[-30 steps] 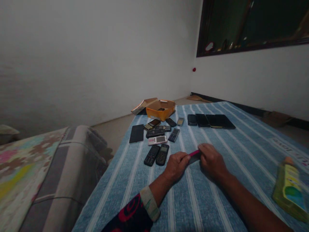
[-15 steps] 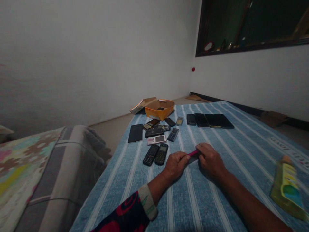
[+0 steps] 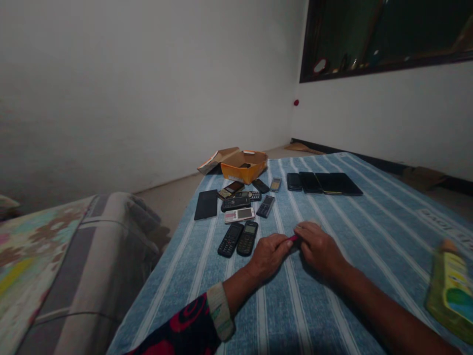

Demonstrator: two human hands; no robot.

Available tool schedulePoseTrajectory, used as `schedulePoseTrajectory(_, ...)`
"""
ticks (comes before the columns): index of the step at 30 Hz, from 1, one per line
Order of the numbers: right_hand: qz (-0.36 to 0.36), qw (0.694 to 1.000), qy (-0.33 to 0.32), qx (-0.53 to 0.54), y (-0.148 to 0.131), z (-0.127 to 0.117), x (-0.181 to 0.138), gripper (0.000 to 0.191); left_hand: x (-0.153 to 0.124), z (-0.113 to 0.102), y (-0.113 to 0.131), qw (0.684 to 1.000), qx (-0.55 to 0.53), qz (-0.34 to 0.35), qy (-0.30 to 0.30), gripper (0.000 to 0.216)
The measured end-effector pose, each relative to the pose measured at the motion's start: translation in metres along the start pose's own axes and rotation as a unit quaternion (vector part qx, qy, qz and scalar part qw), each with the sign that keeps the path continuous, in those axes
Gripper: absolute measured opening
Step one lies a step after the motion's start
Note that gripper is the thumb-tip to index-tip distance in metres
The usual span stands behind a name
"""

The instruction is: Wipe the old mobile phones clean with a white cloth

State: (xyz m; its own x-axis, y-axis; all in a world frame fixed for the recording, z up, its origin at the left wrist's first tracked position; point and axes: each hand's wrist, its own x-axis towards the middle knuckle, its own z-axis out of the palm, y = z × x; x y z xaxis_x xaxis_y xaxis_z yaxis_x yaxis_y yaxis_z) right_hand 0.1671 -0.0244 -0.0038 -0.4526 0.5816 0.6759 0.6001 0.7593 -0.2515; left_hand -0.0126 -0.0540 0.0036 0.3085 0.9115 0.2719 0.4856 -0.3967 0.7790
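Note:
My left hand (image 3: 271, 254) and my right hand (image 3: 320, 246) are both closed on a slim magenta object (image 3: 293, 238) just above the striped cloth. Only a short strip of it shows between the fingers, so its kind is unclear. Two black keypad phones (image 3: 238, 239) lie side by side, left of my left hand. Beyond them are a white-and-pink phone (image 3: 239, 215), a dark keypad phone (image 3: 266, 206) and several more keypad phones (image 3: 235, 203). Farther off, to the right, dark touchscreen phones and tablets (image 3: 325, 183) lie in a row.
An orange cardboard box (image 3: 240, 172) with its lid open stands at the far end of the blue striped cloth (image 3: 273, 315). A flat black tablet (image 3: 206, 204) lies at the left edge. At right is a yellow-green bottle (image 3: 449, 296); a covered bed (image 3: 92, 276) stands at left.
My right hand has moved slightly left, closer to my left hand, and less of the magenta object shows between them. The view has shifted a little.

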Motion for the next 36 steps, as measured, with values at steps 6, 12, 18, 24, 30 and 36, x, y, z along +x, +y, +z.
schedulePoseTrajectory(6,0.029,0.999,0.001,-0.040,0.013,-0.003,0.000,0.029,-0.001,-0.005,0.002,1.000,0.012,0.000,-0.019,0.032)
schedulePoseTrajectory(12,-0.046,0.998,0.034,-0.013,-0.011,0.004,-0.006,0.028,-0.004,-0.009,-0.002,0.996,-0.020,0.040,-0.071,0.021)
schedulePoseTrajectory(18,-0.063,0.997,0.038,0.018,-0.024,0.007,-0.008,0.033,-0.003,-0.009,-0.006,0.992,-0.063,0.069,-0.089,0.019)
schedulePoseTrajectory(24,-0.055,0.997,0.045,-0.003,-0.010,0.004,-0.007,0.031,-0.003,-0.009,-0.005,0.993,-0.056,0.055,-0.084,0.019)
schedulePoseTrajectory(30,-0.013,0.997,0.077,-0.019,0.011,0.000,-0.006,0.035,-0.002,-0.012,-0.002,0.994,-0.043,0.046,-0.089,0.019)
schedulePoseTrajectory(36,-0.064,0.995,0.072,-0.001,-0.009,0.004,-0.008,0.036,-0.003,-0.010,-0.007,0.994,-0.056,0.059,-0.079,0.018)
